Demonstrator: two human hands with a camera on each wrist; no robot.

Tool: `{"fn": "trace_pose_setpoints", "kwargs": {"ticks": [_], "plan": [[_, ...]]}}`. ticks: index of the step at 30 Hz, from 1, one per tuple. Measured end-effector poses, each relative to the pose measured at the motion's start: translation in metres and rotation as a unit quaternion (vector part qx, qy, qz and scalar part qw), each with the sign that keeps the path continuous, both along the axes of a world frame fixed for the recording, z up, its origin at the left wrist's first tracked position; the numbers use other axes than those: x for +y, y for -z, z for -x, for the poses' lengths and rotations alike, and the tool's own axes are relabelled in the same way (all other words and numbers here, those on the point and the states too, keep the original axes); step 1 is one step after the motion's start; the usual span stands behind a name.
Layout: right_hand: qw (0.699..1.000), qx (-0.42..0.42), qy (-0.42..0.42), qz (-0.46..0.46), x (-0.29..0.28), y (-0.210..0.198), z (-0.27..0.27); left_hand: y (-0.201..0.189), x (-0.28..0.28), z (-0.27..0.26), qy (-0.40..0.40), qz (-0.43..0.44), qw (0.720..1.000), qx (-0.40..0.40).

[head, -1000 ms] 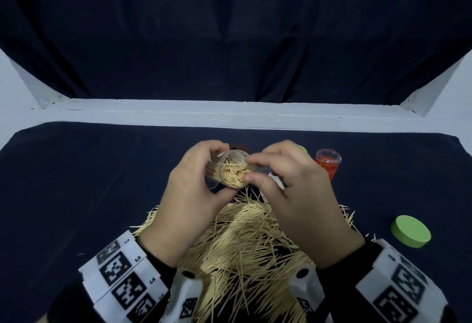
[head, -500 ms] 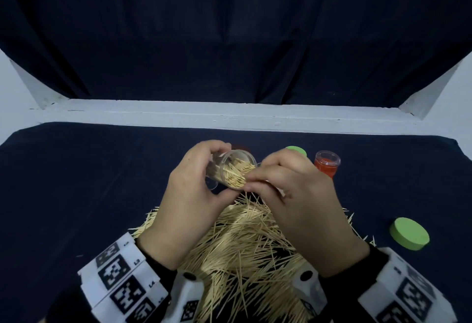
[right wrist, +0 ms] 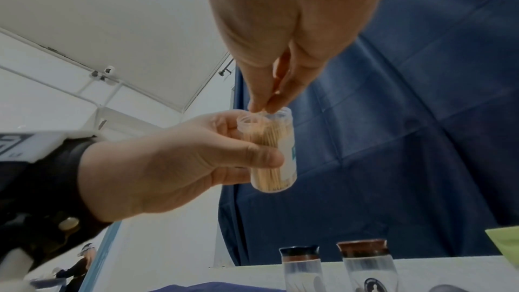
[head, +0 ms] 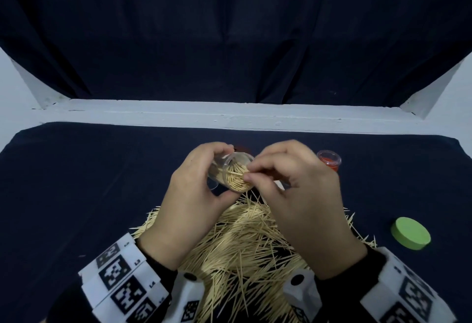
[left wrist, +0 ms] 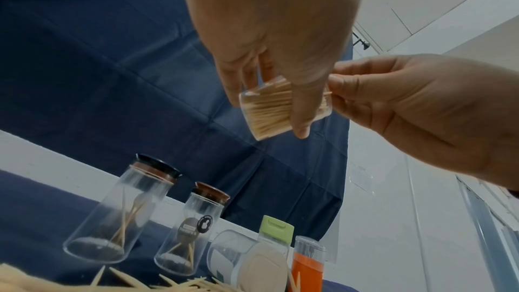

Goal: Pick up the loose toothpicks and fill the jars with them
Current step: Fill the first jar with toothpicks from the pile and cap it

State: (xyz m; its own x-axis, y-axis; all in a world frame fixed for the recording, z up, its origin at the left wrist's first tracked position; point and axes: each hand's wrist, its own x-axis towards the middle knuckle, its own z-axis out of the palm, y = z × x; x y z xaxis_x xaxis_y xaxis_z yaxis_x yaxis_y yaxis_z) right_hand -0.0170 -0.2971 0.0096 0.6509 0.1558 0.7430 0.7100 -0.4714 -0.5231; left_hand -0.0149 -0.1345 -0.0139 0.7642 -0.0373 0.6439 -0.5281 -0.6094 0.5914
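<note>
My left hand grips a small clear jar, tilted with its mouth toward the right and packed with toothpicks. My right hand pinches a few toothpicks at that mouth with thumb and forefinger. The left wrist view shows the jar under my left hand, with my right hand at its rim. From the right wrist, my right hand touches the top of the jar, which my left hand wraps. A big pile of loose toothpicks lies on the dark cloth below both hands.
An open orange jar stands behind my right hand, and a green lid lies at the right. Two tall glass jars with brown lids hold a few toothpicks. A green-capped container stands beside them. A white ledge borders the back.
My right hand has moved left to the jar's mouth and now pinches toothpicks there. The left hand and its jar have barely shifted.
</note>
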Motion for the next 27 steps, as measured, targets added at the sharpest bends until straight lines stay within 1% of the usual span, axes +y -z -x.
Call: {"fn": "trace_pose_setpoints", "kwargs": {"ticks": [2, 4, 7, 9, 10, 12, 13, 16, 19, 21, 23, 25, 27], "plan": [[1.0, -0.008, 0.027, -0.003, -0.001, 0.0, 0.0, 0.0, 0.0, 0.0, -0.006, -0.009, 1.0, 0.0], [0.999, -0.018, 0.045, 0.017, 0.002, 0.0, 0.0, 0.0, -0.003, 0.001, -0.005, -0.02, 1.0, 0.0], [1.0, -0.011, 0.015, 0.022, 0.007, -0.001, 0.003, 0.0, -0.006, 0.001, 0.0, -0.025, 1.0, -0.004], [1.0, 0.001, -0.018, -0.004, 0.006, -0.005, 0.006, -0.001, -0.006, 0.001, 0.002, -0.02, 1.0, -0.006], [0.999, 0.004, -0.025, -0.022, 0.004, -0.006, 0.006, -0.001, -0.005, 0.001, 0.001, -0.017, 1.0, -0.006], [0.999, 0.007, -0.011, -0.037, -0.002, -0.01, 0.004, -0.002, -0.003, 0.001, -0.003, -0.014, 1.0, -0.005], [1.0, 0.006, 0.001, -0.025, -0.004, -0.01, 0.002, -0.002, -0.002, 0.002, -0.005, -0.013, 1.0, -0.004], [0.998, 0.013, 0.021, 0.053, -0.01, -0.01, -0.002, -0.003, -0.001, 0.001, -0.003, -0.005, 1.0, -0.002], [0.994, 0.017, 0.012, 0.109, -0.007, -0.007, -0.002, -0.002, -0.003, 0.001, 0.005, -0.003, 1.0, -0.007], [0.99, -0.006, 0.006, 0.138, -0.001, -0.005, -0.001, -0.001, -0.004, 0.001, 0.01, -0.002, 1.0, -0.01], [0.984, -0.047, 0.002, 0.171, 0.004, -0.002, -0.001, -0.001, -0.005, 0.001, 0.014, 0.001, 1.0, -0.008], [0.976, -0.079, 0.011, 0.203, 0.004, 0.001, -0.003, -0.002, -0.004, 0.001, 0.013, -0.003, 1.0, -0.008], [0.974, -0.081, 0.023, 0.212, 0.002, 0.001, -0.005, -0.002, -0.001, 0.001, 0.011, -0.007, 1.0, -0.004]]}}
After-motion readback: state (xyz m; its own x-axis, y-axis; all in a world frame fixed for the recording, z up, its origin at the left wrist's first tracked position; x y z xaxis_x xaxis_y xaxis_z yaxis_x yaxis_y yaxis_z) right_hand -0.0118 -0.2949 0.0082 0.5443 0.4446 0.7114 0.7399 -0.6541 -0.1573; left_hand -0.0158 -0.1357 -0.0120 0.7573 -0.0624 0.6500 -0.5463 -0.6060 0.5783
